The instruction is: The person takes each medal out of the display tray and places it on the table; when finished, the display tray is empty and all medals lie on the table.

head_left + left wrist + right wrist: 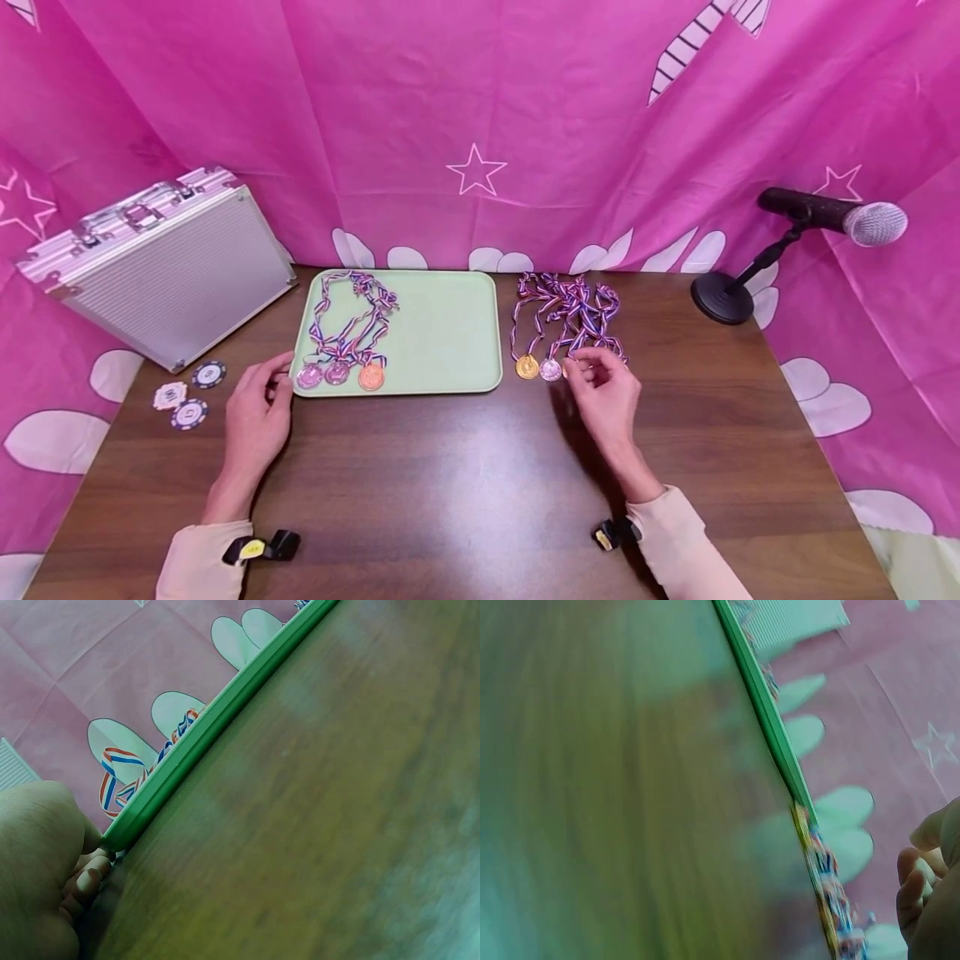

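Left hand [257, 414] pinches the left edge of a pale-green rectangular tray [442, 333]; right hand [606, 396], loosely curled and apparently empty, mostly hides one medal beside a round silver medal [551, 370] and round gold medal [527, 367] on the brown wooden table [420, 483]. Work looks half done: three round silver-and-bronze medals [371, 377] lie on the tray, three off it, red-white-blue striped ribbons [581, 310] tangled behind.
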Demonstrator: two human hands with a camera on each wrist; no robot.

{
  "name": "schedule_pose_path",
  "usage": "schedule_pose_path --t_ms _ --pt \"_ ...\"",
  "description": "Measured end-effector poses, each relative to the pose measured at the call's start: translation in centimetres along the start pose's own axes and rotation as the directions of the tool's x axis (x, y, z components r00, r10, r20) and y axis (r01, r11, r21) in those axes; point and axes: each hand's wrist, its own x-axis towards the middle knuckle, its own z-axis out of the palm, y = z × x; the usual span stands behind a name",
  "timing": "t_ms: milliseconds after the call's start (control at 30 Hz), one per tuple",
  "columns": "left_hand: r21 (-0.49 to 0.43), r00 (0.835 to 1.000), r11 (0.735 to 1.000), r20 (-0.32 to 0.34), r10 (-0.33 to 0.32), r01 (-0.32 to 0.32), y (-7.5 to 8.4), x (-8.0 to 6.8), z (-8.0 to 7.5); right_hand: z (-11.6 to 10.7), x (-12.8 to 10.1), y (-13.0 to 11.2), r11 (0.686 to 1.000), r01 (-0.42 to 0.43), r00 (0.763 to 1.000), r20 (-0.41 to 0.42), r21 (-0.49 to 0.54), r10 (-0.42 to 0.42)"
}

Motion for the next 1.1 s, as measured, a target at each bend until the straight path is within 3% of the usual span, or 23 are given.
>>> schedule_pose_path --t_ms 133,367,633,833,1100 --pt "0.005 1.0 1.0 0.005 -0.003 0.003 0.0 0.0 -0.1 1.8 -0.9 1.2 0.999 -0.014 0.992 0.122 0.036 0.009" --pt "0.001 1.0 1.0 0.007 -0.008 0.008 0.1 0.0 -0.1 4.9 -2.4 0.0 0.995 -0.044 0.944 0.328 0.085 0.014" --pt "0.006 1.0 1.0 0.007 -0.011 0.011 0.1 0.0 -0.1 8.6 -3.9 -1.8 0.996 0.074 0.914 0.395 0.059 -0.091" --pt "0.007 1.0 1.0 0.017 -0.017 0.017 0.1 0.1 0.1 11.1 -4.3 -2.7 0.997 0.064 0.875 0.478 0.045 -0.078" --pt "-0.007 1.0 1.0 0.009 -0.01 0.01 0.2 0.0 -0.1 15.1 -4.1 -3.5 0.998 0.061 0.85 0.526 -0.031 -0.036"
